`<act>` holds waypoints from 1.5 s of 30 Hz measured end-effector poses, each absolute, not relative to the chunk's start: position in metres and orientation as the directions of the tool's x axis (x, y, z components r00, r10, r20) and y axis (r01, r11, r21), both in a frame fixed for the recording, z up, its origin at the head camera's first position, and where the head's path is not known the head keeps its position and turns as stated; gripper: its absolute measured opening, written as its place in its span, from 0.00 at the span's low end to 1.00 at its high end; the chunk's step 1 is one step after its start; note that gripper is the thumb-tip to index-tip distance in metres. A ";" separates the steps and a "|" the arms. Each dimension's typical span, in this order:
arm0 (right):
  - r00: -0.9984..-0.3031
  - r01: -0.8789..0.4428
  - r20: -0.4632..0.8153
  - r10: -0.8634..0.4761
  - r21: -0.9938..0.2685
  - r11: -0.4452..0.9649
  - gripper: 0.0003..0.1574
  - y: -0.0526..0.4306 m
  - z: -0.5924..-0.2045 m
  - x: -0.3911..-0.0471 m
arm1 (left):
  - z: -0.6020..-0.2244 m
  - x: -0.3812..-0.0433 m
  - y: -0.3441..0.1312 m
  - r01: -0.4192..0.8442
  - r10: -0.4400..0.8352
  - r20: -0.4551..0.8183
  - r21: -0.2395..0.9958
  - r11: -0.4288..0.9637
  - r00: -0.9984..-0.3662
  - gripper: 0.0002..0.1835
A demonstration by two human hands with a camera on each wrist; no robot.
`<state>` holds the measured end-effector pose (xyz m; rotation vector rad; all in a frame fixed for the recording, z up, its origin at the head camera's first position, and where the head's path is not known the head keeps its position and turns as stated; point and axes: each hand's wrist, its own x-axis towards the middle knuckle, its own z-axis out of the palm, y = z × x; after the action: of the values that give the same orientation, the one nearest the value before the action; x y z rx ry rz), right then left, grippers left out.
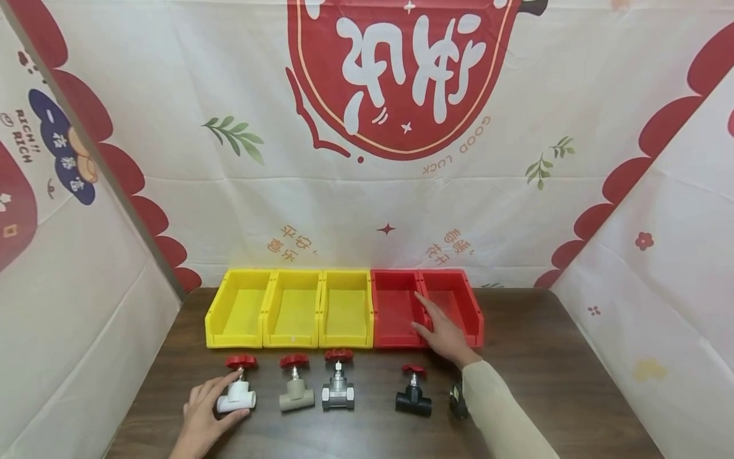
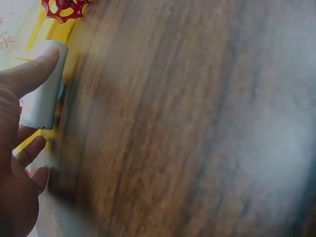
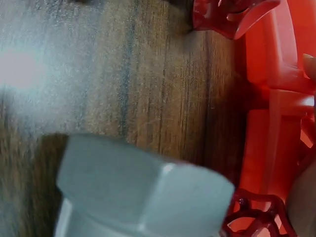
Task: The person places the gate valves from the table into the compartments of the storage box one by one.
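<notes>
My left hand (image 1: 208, 408) holds a white tee-shaped valve (image 1: 236, 401) with a red handwheel at the table's left. In the left wrist view the thumb lies along the white valve's body (image 2: 42, 98). My right hand (image 1: 444, 333) is over the red bins (image 1: 395, 341), fingers extended and nothing held. Under its sleeve a dark valve (image 1: 457, 401) is partly hidden; in the right wrist view a grey hex-ended valve body (image 3: 143, 187) fills the foreground. Between the hands stand a beige valve (image 1: 296, 396), a silver metal valve (image 1: 338, 394) and a black valve (image 1: 413, 401), each with a red handwheel.
Three yellow bins (image 1: 289, 341) adjoin the two red ones in a row along the back of the brown wooden table (image 1: 573, 395). Printed white cloth (image 1: 367, 197) hangs behind and at both sides.
</notes>
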<state>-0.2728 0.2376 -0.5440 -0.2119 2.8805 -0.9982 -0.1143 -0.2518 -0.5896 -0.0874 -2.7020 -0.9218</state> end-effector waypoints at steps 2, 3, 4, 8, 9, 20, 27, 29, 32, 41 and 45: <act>-0.988 -0.092 -0.041 -0.151 -0.626 0.774 0.54 0.237 -0.544 -0.274 | -0.590 -0.115 -0.252 0.147 -0.033 0.284 0.588 0.796 -0.958 0.40; -0.988 -0.087 -0.044 -0.148 -0.630 0.772 0.54 0.237 -0.543 -0.274 | -0.590 -0.116 -0.251 0.143 -0.033 0.280 0.586 0.798 -0.959 0.40; -0.988 -0.085 -0.046 -0.146 -0.630 0.772 0.54 0.237 -0.543 -0.274 | -0.590 -0.116 -0.251 0.139 -0.033 0.273 0.585 0.799 -0.961 0.40; -0.990 -0.073 -0.050 -0.134 -0.629 0.774 0.55 0.237 -0.543 -0.272 | -0.591 -0.118 -0.250 0.121 -0.030 0.249 0.569 0.813 -0.968 0.41; -0.990 -0.073 -0.048 -0.132 -0.629 0.774 0.55 0.237 -0.543 -0.272 | -0.591 -0.119 -0.249 0.128 -0.025 0.254 0.567 0.814 -0.967 0.41; -0.993 -0.074 -0.028 -0.117 -0.621 0.780 0.56 0.233 -0.542 -0.272 | -0.597 -0.119 -0.246 0.122 -0.006 0.238 0.519 0.846 -0.971 0.39; -0.994 -0.071 -0.019 -0.104 -0.611 0.788 0.57 0.233 -0.543 -0.273 | -0.597 -0.121 -0.245 0.154 0.026 0.276 0.453 0.878 -0.961 0.36; -0.995 -0.071 -0.018 -0.103 -0.609 0.790 0.57 0.233 -0.544 -0.272 | -0.596 -0.120 -0.244 0.169 0.045 0.283 0.431 0.887 -0.958 0.35; -0.995 -0.069 -0.016 -0.100 -0.613 0.787 0.56 0.233 -0.544 -0.271 | -0.595 -0.121 -0.243 0.184 0.065 0.292 0.401 0.898 -0.954 0.33; -0.995 -0.067 -0.020 -0.099 -0.605 0.793 0.57 0.233 -0.544 -0.271 | -0.597 -0.122 -0.243 0.179 0.057 0.289 0.417 0.891 -0.956 0.33; -0.996 -0.063 -0.016 -0.092 -0.601 0.797 0.57 0.232 -0.545 -0.271 | -0.598 -0.122 -0.243 0.175 0.057 0.276 0.428 0.887 -0.960 0.34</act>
<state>-0.2706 0.2325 -0.5446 -0.1267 2.9355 -0.9796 -0.1224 -0.2432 -0.5975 -0.1750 -2.7987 -0.6698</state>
